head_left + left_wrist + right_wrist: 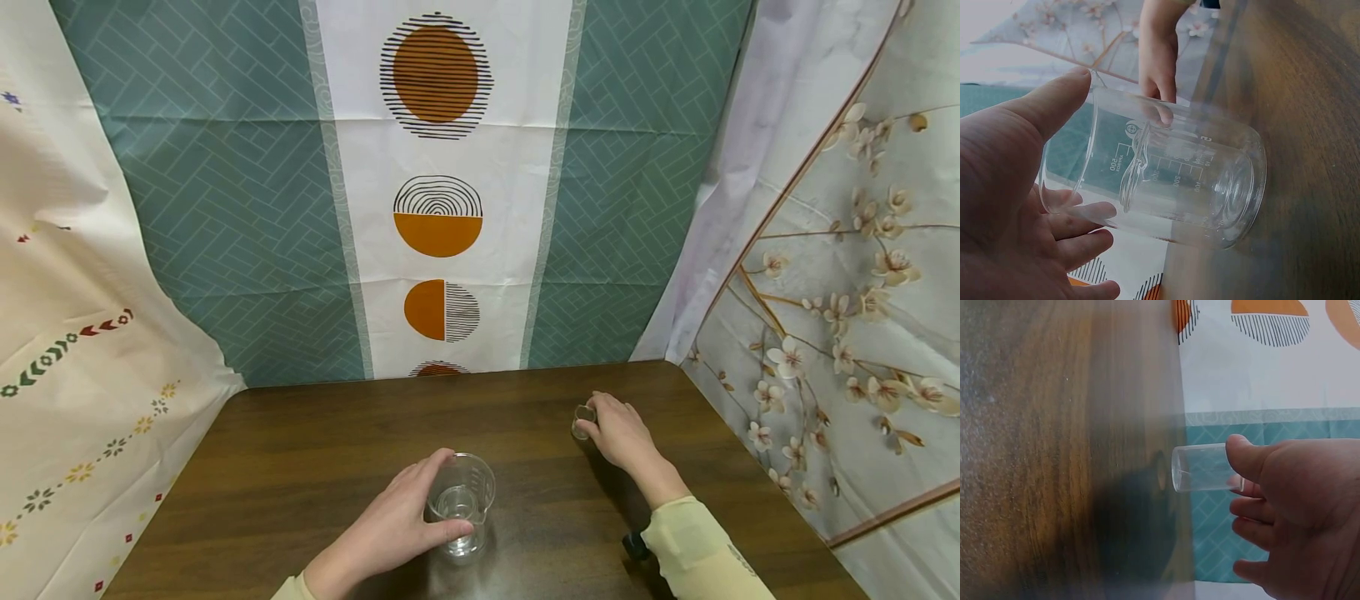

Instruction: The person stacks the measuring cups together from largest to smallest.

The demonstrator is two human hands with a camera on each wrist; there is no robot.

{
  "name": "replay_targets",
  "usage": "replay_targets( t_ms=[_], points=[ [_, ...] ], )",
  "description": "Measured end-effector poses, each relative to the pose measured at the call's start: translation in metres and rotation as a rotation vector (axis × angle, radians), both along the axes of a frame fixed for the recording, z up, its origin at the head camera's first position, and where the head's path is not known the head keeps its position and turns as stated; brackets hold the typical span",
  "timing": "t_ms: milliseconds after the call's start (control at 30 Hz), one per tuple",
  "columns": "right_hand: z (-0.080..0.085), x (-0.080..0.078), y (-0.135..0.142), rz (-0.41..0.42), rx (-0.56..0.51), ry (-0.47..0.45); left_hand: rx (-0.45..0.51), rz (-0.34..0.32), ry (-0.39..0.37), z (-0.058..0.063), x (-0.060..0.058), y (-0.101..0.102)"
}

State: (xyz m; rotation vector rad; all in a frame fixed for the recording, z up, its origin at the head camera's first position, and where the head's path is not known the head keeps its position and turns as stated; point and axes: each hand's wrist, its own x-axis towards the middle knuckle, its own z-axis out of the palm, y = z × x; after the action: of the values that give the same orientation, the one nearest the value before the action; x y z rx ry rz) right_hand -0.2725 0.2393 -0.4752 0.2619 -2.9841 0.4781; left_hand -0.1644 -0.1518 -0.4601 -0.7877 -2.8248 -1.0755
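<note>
A large clear glass beaker (483, 483) with white graduation marks stands at the front middle of the table. Nested inside it is a smaller glass beaker (456, 504), whose rim shows through the wall in the left wrist view. My left hand (393, 521) holds the large beaker near its rim, thumb on one side and fingers on the other. Farther back to the right, my right hand (621, 429) pinches a small clear glass vessel (1200, 467) by its upper end between thumb and fingers. Its base is close over the wood.
The dark wooden table (315, 450) meets a green and white patterned cloth (442, 275) at its back edge. A cream cloth (90, 400) hangs on the left, and a flowered one (825, 333) on the right. A black object (636, 546) sits at my right wrist.
</note>
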Motion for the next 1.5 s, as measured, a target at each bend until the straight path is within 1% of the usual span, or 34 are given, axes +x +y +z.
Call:
replay_targets(
  t_ms=[233, 600, 1233, 1500],
  points=[
    [0.001, 0.003, -0.001, 0.002, -0.009, -0.005, -0.001, -0.001, 0.004, 0.0, 0.0, 0.0],
    [0.007, 0.009, -0.005, 0.022, -0.015, 0.021, 0.002, -0.003, 0.009, 0.0, 0.001, 0.0],
    [0.013, 0.02, -0.017, 0.083, -0.029, 0.093, 0.002, -0.002, 0.015, 0.001, 0.002, 0.001],
    [0.017, 0.024, -0.021, 0.096, -0.034, 0.084, 0.006, -0.008, 0.013, 0.001, 0.002, 0.001]
  ],
)
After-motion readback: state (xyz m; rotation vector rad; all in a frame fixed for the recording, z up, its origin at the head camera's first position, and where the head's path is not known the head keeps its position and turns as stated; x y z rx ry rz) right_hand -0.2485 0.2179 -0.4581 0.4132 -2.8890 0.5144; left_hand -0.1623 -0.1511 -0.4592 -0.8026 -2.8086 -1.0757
